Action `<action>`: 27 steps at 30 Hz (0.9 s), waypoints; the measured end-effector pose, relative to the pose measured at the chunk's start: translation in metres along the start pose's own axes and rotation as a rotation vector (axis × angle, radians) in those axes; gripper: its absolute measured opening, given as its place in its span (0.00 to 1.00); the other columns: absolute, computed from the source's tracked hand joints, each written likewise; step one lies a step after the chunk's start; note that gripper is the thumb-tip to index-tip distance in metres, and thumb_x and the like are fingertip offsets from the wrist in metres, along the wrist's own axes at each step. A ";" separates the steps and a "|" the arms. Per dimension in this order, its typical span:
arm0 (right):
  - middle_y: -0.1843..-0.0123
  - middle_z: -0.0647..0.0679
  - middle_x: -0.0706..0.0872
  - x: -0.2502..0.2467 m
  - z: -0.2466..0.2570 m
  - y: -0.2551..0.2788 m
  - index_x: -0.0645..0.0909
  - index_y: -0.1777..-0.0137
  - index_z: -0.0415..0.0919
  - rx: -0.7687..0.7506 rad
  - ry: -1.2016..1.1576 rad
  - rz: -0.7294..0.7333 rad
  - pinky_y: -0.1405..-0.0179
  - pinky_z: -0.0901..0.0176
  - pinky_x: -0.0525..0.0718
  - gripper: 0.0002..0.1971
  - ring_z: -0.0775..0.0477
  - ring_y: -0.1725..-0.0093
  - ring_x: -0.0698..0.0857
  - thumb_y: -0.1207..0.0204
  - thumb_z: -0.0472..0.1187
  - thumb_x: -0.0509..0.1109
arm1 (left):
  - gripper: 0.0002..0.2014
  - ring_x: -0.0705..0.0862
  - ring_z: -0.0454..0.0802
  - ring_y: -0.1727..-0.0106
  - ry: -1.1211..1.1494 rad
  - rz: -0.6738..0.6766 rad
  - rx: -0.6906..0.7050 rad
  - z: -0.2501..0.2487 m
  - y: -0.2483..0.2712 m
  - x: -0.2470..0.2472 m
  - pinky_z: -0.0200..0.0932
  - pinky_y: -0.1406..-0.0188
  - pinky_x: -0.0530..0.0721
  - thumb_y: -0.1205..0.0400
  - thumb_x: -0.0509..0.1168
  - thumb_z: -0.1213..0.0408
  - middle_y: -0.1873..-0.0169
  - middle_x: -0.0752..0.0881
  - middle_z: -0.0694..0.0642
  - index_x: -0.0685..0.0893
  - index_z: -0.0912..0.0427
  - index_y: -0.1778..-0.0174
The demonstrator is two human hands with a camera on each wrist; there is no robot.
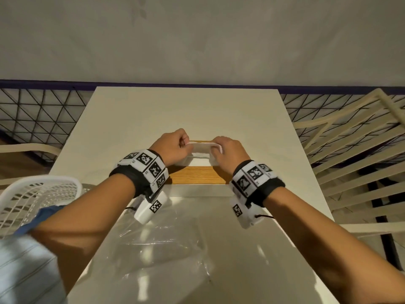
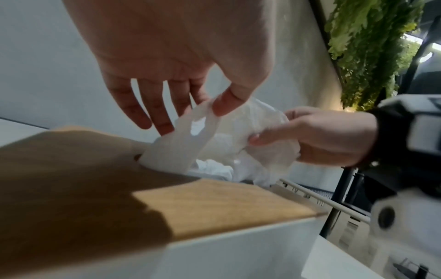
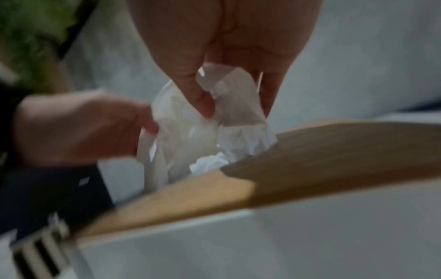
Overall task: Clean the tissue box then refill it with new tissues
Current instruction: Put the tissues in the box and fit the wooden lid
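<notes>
Both hands pinching a tissue at the slot of the tissue box on a pale table.

We are looking down on a cream table (image 1: 135,119) pushed against a plain grey wall (image 1: 197,36), black lattice fencing (image 1: 32,113) running along behind it; a slatted cream chair (image 1: 355,163) is standing at the right, a white mesh basket (image 1: 32,194) at the left edge, a clear plastic wrapper (image 1: 166,240) lying on the near tabletop; nothing is standing between us and the tissue box (image 1: 197,175), mid-table, wooden lid on a white body; a white tissue (image 2: 190,143) is rising from its slot, more crumpled tissue showing inside; our left hand (image 1: 173,148) is pinching one end between thumb and fingertips; our right hand (image 1: 228,152) is pinching the other.
</notes>
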State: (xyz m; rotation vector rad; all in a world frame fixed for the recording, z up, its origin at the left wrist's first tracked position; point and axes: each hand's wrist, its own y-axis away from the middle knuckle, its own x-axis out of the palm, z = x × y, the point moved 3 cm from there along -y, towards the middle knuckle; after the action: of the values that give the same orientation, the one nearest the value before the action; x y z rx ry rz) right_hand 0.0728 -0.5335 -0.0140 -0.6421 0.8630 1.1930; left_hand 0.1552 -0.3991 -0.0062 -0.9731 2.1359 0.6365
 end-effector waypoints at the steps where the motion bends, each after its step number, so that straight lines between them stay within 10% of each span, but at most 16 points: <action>1: 0.44 0.40 0.86 -0.002 -0.004 -0.002 0.82 0.43 0.38 0.043 -0.105 0.028 0.49 0.57 0.74 0.12 0.41 0.44 0.80 0.20 0.38 0.59 | 0.04 0.73 0.47 0.67 0.012 -0.030 0.009 0.000 0.003 0.000 0.37 0.69 0.70 0.20 0.61 0.62 0.68 0.76 0.49 0.72 0.56 0.57; 10: 0.57 0.50 0.81 -0.007 -0.024 -0.001 0.84 0.46 0.42 0.145 -0.401 0.195 0.55 0.61 0.73 0.10 0.49 0.53 0.77 0.20 0.42 0.63 | 0.13 0.78 0.58 0.44 -0.335 -0.020 0.051 0.010 0.011 0.014 0.47 0.46 0.75 0.22 0.64 0.67 0.45 0.80 0.61 0.76 0.63 0.42; 14: 0.64 0.51 0.80 -0.010 -0.027 0.007 0.83 0.49 0.43 0.153 -0.416 0.226 0.64 0.67 0.72 0.08 0.54 0.63 0.76 0.21 0.43 0.65 | 0.06 0.77 0.54 0.54 -0.075 -0.054 -0.063 0.022 0.015 -0.002 0.37 0.65 0.71 0.21 0.63 0.67 0.57 0.78 0.55 0.80 0.62 0.49; 21: 0.49 0.45 0.83 -0.021 -0.040 0.016 0.82 0.40 0.38 0.167 -0.207 0.339 0.43 0.55 0.74 0.15 0.45 0.46 0.79 0.26 0.40 0.71 | 0.13 0.74 0.50 0.45 0.087 0.148 -0.074 0.046 0.018 -0.013 0.41 0.47 0.71 0.24 0.70 0.62 0.51 0.78 0.52 0.82 0.54 0.44; 25: 0.70 0.48 0.77 -0.031 -0.046 0.019 0.78 0.68 0.39 0.304 -0.361 0.232 0.72 0.76 0.70 0.12 0.50 0.68 0.75 0.24 0.42 0.69 | 0.06 0.75 0.53 0.40 0.059 0.163 -0.027 0.054 0.014 -0.010 0.46 0.34 0.69 0.24 0.70 0.60 0.51 0.80 0.51 0.84 0.43 0.55; 27: 0.74 0.48 0.69 -0.031 -0.050 0.016 0.72 0.70 0.37 0.339 -0.424 0.186 0.74 0.69 0.65 0.17 0.52 0.72 0.68 0.23 0.45 0.67 | 0.04 0.80 0.52 0.45 0.177 0.132 -0.082 0.054 0.013 -0.011 0.40 0.42 0.73 0.20 0.65 0.59 0.54 0.84 0.50 0.83 0.43 0.56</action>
State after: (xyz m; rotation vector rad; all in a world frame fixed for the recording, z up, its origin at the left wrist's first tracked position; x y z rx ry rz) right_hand 0.0416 -0.5857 -0.0147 -0.0283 0.7471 1.2514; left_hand 0.1710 -0.3506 -0.0302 -0.9685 2.3618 0.7305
